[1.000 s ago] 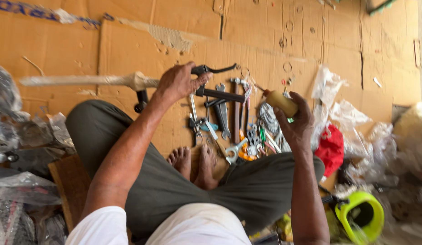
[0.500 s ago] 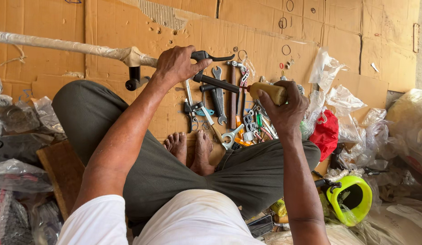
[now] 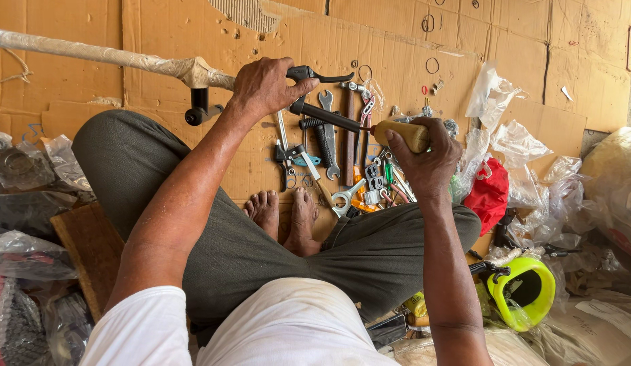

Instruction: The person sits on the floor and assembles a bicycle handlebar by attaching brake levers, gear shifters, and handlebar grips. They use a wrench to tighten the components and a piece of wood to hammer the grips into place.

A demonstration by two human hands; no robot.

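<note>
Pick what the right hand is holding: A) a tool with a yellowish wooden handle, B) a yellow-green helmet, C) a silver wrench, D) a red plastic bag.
A: the right hand grips a tool with a yellowish wooden handle, its dark shaft pointing toward the left hand on the wrapped bar; the red bag and the helmet lie apart.

— Where are we sitting?
— In a makeshift repair workshop, on flattened cardboard (image 3: 193, 41) laid as a floor.
— What tells us so?
— We see spanners and pliers (image 3: 329, 156) spread before our feet, loose washers (image 3: 432, 65), plastic bags (image 3: 525, 149) of parts piled around.
</note>
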